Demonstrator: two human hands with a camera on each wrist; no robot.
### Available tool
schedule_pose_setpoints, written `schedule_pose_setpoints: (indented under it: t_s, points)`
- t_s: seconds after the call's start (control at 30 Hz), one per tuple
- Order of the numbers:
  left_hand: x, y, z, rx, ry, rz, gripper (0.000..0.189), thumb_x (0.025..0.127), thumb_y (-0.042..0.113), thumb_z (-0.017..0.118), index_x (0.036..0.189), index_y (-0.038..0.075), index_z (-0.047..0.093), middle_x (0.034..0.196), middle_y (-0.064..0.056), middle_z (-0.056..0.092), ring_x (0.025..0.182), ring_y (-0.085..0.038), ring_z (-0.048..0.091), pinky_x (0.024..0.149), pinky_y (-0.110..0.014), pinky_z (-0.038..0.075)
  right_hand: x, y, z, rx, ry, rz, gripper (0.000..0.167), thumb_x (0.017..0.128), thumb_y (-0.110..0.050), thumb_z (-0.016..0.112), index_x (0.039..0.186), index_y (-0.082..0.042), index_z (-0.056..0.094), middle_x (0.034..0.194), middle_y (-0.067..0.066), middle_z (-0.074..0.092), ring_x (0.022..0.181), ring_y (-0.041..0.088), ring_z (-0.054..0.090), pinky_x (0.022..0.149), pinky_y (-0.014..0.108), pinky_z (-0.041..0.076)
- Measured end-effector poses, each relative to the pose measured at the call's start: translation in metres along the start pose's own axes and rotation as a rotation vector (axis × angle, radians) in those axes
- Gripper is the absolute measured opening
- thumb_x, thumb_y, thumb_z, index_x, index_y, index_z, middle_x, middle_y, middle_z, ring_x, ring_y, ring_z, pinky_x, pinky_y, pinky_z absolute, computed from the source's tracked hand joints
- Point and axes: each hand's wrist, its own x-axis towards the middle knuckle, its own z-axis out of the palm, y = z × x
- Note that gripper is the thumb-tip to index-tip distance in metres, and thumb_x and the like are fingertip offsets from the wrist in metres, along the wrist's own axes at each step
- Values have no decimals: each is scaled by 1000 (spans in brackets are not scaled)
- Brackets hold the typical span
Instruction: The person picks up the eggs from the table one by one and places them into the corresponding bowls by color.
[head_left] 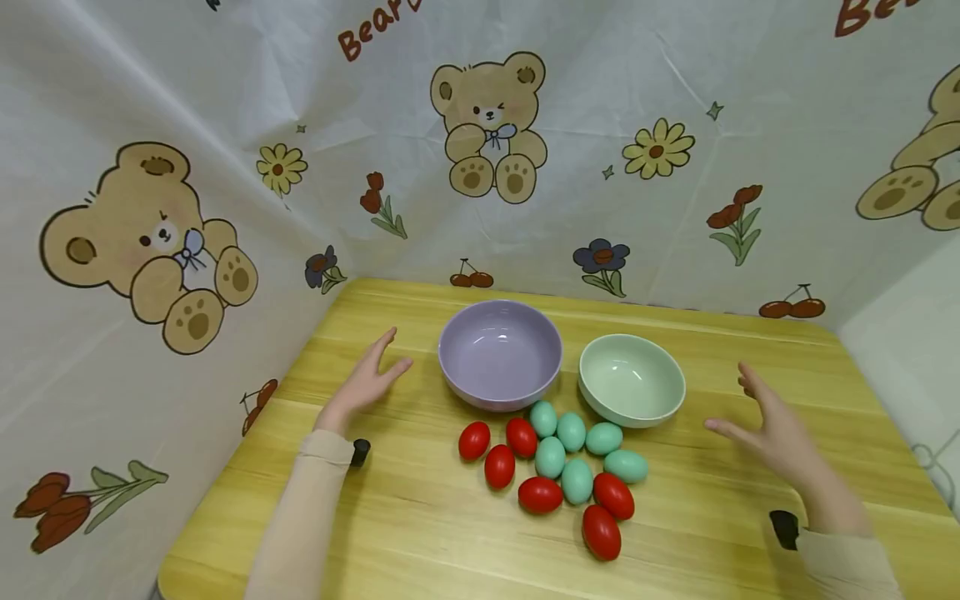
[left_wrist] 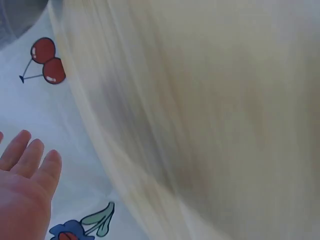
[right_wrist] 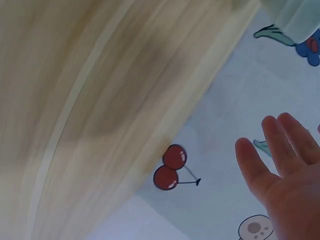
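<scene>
My left hand (head_left: pixel 366 382) is to the left of a purple bowl (head_left: pixel 500 354), its fingers extended and nothing in them. On the other side, my right hand (head_left: pixel 768 429) stands to the right of a smaller pale green bowl (head_left: pixel 632 380), also holding nothing. In front of the bowls lie several red eggs (head_left: pixel 499 467) and several mint green eggs (head_left: pixel 577 481), grouped close together. The left wrist view catches spread fingers of the left hand (left_wrist: pixel 27 185) at lower left. At lower right of the right wrist view, the right hand (right_wrist: pixel 290 175) shows straight fingers.
A wood-grain table (head_left: pixel 420 542) carries everything. Behind it and along the left hangs a white cloth (head_left: pixel 337 108) printed with bears, flowers and cherries. A thin pale cord (head_left: pixel 933 460) shows at the right edge.
</scene>
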Motion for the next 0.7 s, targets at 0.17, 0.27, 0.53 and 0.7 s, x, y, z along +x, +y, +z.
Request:
schedule_pose_setpoints:
  t_s: [0.17,0.27,0.53,0.7]
  points:
    - [1,8,7,-131,4,47,76,94,35,54,148,2,12,149,-20,17,135,-34,17,108,-49,19,-6,-17,10,56,13,-33,93,82,-23,73,150,-10,11,136,32,33,119,51,32,86,68,28]
    - [-2,22,8,-226,-6,55,74,94,26,56,146,-4,12,148,-24,16,135,-37,14,109,-48,16,-12,-27,16,60,31,-62,86,81,-22,73,148,-9,20,134,27,39,119,40,37,93,53,34]
    - [-5,33,17,-308,-28,51,78,92,22,60,146,-5,11,148,-26,17,136,-35,15,110,-44,16,-22,-50,35,88,61,-161,73,76,-14,78,136,1,40,128,19,49,110,-8,38,84,1,30]
    - [0,17,29,-325,-22,66,82,90,28,62,147,-2,10,148,-25,17,136,-32,16,110,-41,17,-27,-64,46,94,33,-195,70,74,-14,79,134,-3,45,126,15,51,110,0,42,86,3,32]
